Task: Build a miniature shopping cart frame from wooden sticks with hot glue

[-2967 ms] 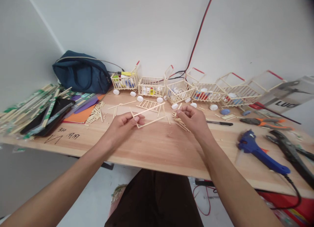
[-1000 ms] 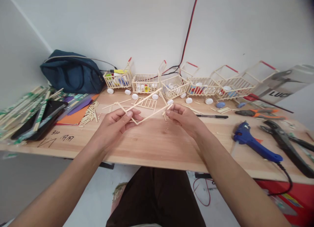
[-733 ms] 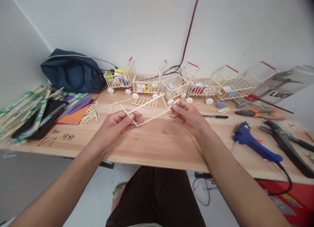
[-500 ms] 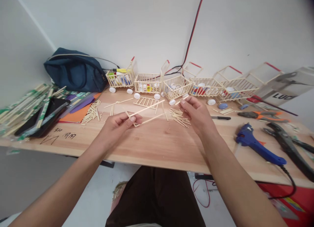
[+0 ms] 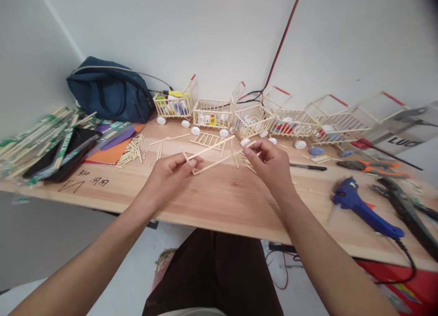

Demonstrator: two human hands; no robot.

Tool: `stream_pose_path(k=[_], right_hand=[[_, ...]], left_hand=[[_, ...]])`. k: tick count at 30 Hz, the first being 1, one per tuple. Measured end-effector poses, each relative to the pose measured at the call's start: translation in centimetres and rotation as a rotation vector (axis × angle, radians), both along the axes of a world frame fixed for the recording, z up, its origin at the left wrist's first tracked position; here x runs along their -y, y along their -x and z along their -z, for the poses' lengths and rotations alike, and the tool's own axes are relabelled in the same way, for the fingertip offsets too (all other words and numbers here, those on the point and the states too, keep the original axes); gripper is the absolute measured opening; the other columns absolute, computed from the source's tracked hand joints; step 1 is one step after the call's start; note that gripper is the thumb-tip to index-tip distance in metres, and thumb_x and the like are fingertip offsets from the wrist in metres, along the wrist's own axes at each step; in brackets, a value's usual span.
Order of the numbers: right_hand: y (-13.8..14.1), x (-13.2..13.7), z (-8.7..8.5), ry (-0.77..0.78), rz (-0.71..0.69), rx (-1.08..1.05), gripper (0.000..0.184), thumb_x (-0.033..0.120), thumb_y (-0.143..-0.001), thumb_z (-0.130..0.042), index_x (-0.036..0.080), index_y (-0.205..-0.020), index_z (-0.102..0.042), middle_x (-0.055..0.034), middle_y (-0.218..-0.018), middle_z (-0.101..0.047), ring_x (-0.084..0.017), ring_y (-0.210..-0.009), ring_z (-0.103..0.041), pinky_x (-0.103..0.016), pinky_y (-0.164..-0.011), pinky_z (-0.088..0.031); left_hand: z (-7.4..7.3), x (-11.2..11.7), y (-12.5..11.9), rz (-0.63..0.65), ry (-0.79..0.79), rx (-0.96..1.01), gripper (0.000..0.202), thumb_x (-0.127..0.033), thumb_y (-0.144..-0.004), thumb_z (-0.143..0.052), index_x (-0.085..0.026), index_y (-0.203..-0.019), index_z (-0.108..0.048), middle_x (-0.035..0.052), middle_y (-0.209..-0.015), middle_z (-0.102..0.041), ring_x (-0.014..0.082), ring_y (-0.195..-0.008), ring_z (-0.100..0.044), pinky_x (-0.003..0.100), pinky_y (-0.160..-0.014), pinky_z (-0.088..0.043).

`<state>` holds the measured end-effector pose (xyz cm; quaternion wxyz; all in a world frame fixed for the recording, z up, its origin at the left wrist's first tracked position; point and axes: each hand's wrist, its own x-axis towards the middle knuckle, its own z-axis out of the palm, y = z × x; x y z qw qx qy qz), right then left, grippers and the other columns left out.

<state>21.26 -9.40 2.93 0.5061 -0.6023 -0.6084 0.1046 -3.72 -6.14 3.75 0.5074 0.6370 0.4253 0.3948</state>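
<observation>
My left hand [image 5: 173,169] is closed on the corner of a thin wooden stick frame [image 5: 214,156], held a little above the wooden table [image 5: 219,202]. Two long sticks of the frame run rightward from that grip. My right hand [image 5: 270,163] pinches a short stick [image 5: 252,145] between thumb and fingertips, close to the frame's free right end. Just beyond the right hand lies a small pile of short sticks [image 5: 247,163].
A row of small stick carts [image 5: 251,122] lines the wall, with a flat ladder-like panel [image 5: 212,140] before them. A blue glue gun [image 5: 362,209], pliers [image 5: 371,166] and a knife [image 5: 308,167] lie right. A blue bag [image 5: 109,95], chopstick packets [image 5: 37,140] and cut sticks [image 5: 132,152] lie left.
My right hand reached back to the stick pile, picked up a short stick and has come forward again beside the frame. My left hand has kept its grip. The camera shifted slightly.
</observation>
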Motion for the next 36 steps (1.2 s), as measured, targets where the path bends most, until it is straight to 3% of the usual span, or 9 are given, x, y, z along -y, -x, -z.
stream_pose_path(k=[6,13,29,36], right_hand=[[0.4,0.1,0.0,-0.038,-0.011,0.058,0.017,0.035,-0.087,-0.062,0.023,-0.075,-0.059,-0.0009,-0.073,-0.059,-0.014,-0.063,-0.050,-0.029,-0.057,-0.034],[0.5,0.1,0.1,-0.043,-0.014,0.086,0.017,0.034,-0.088,-0.061,0.023,-0.075,-0.059,-0.0008,-0.074,-0.060,-0.014,-0.062,-0.049,-0.029,-0.057,-0.035],[0.2,-0.3,0.5,-0.161,-0.052,0.158,0.013,0.023,-0.087,-0.062,0.021,-0.075,-0.058,0.0013,-0.072,-0.059,-0.011,-0.061,-0.049,-0.025,-0.056,-0.036],[0.2,-0.2,0.3,-0.143,-0.030,0.152,0.014,0.025,-0.087,-0.062,0.021,-0.075,-0.058,0.0007,-0.072,-0.060,-0.011,-0.061,-0.049,-0.026,-0.057,-0.037]], left_hand=[[-0.2,0.0,-0.1,0.010,0.031,0.023,0.035,-0.051,-0.079,-0.072,-0.018,-0.090,-0.077,0.0076,-0.099,-0.077,0.0216,-0.093,-0.069,0.033,-0.088,-0.055],[-0.9,0.4,-0.3,0.013,0.091,0.070,0.034,-0.050,-0.078,-0.074,-0.017,-0.086,-0.076,0.0088,-0.099,-0.076,0.0227,-0.094,-0.069,0.034,-0.085,-0.058],[-0.8,0.5,-0.1,0.056,0.139,0.087,0.037,-0.050,-0.079,-0.072,-0.015,-0.090,-0.073,0.0087,-0.098,-0.076,0.0197,-0.093,-0.070,0.033,-0.087,-0.059],[-1.0,0.6,0.0,0.072,0.132,0.088,0.037,-0.050,-0.080,-0.073,-0.015,-0.092,-0.073,0.0089,-0.096,-0.076,0.0200,-0.092,-0.070,0.034,-0.087,-0.060]])
